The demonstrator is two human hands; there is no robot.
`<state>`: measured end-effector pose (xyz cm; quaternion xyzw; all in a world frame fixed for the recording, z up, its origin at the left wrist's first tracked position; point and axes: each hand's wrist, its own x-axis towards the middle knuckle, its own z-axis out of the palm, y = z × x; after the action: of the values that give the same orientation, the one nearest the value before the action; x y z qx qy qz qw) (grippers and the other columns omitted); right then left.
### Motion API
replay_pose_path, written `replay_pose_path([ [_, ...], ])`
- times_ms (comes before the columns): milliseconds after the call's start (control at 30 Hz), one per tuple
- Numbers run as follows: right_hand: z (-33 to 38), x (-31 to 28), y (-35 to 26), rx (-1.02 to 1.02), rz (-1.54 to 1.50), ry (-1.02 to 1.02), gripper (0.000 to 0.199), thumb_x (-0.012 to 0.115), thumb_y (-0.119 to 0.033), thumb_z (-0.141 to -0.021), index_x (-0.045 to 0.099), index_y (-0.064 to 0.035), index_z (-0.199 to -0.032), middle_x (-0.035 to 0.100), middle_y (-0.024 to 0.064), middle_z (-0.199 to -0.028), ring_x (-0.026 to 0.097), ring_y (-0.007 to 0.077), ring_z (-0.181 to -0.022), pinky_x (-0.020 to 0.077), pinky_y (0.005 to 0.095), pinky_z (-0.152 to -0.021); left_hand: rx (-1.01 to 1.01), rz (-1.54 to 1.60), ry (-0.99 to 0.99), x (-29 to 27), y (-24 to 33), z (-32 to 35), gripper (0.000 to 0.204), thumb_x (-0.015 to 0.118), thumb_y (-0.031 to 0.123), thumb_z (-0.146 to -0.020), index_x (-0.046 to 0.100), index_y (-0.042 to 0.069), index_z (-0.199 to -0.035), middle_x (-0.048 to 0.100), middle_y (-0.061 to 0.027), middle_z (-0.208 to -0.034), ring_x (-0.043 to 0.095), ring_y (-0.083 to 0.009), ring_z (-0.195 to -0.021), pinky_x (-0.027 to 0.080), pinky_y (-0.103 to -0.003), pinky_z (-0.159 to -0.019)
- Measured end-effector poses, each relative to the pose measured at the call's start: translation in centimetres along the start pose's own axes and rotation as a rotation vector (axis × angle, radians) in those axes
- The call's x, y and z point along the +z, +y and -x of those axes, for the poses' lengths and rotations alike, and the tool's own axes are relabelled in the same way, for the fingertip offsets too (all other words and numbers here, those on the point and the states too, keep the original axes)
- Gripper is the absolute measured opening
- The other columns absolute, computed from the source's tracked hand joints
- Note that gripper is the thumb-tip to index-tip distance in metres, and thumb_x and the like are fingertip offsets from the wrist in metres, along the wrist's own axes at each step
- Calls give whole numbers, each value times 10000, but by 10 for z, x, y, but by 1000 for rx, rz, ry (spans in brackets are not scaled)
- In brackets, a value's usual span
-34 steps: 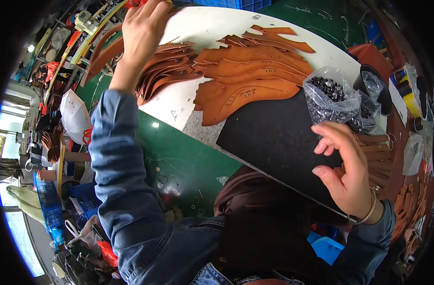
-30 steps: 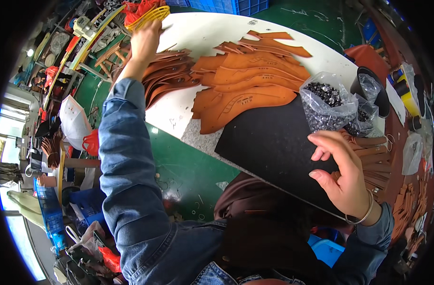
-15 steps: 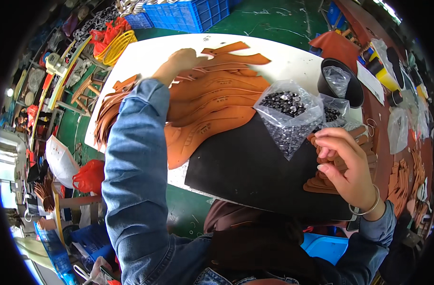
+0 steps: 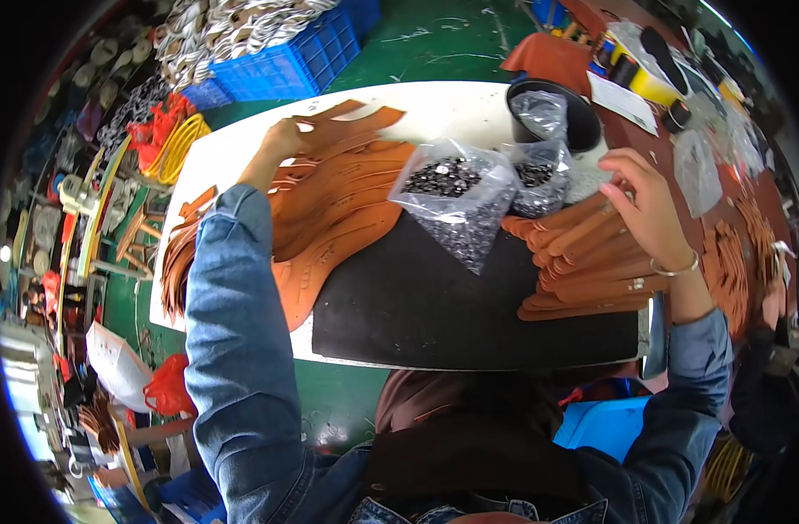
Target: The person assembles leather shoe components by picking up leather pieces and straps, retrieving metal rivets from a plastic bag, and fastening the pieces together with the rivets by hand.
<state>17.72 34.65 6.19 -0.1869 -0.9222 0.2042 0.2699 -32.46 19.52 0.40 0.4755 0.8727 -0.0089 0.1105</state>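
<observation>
Several brown leather pieces (image 4: 356, 179) lie overlapped in a wavy row on the left of the white table. At their far end my left hand (image 4: 281, 142) has its fingers closed on the edge of a leather piece (image 4: 329, 122); its fingertips are partly hidden. My right hand (image 4: 644, 196) hovers at the right, just past a stack of brown leather straps (image 4: 583, 253). Its fingers are loosely curled, thumb apart from them, and nothing shows between. A clear bag of shiny dark studs or beads (image 4: 456, 201) stands open between the two leather groups, with a smaller such bag (image 4: 539, 175) beside it.
A black mat (image 4: 452, 306) covers the near part of the white table (image 4: 417, 100). Behind the bags stands a black bucket (image 4: 583, 113) with clear plastic in it. More leather pieces (image 4: 198, 236) are bunched at the left edge. A blue crate (image 4: 286, 70) sits beyond the table.
The view has shifted, so table and bags appear further left. My right hand has moved away from over the straps, uncovering them. My left hand stays at the far leather pieces.
</observation>
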Motion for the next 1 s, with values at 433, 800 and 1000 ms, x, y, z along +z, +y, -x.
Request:
replay_pose_path([
  [433, 3, 6, 73, -56, 306, -360, 172, 637, -72, -699, 578, -25, -853, 594, 111, -832, 565, 302, -819, 439, 361, -733, 408, 1224, 395, -41, 123, 258, 170, 520, 115, -875, 476, 28, -1014, 509, -28, -748, 473, -95, -591, 410, -223, -540],
  [800, 5, 19, 61, -379, 484, -182, 145, 632, -42, -661, 552, -41, -782, 560, 86, -814, 550, 276, -769, 442, 347, -715, 301, 605, 431, 114, 186, 307, 326, 579, -35, -763, 459, -13, -1066, 565, -207, -917, 567, -362, -826, 460, -390, -787],
  [1000, 56, -5, -19, -759, 557, 316, 155, 622, -49, -629, 536, -29, -757, 552, 71, -858, 542, 241, -727, 444, 325, -590, 451, 446, 389, 111, 175, 327, 423, 645, -48, -633, 510, -4, -1031, 477, -199, -1152, 496, -366, -980, 413, -433, -838],
])
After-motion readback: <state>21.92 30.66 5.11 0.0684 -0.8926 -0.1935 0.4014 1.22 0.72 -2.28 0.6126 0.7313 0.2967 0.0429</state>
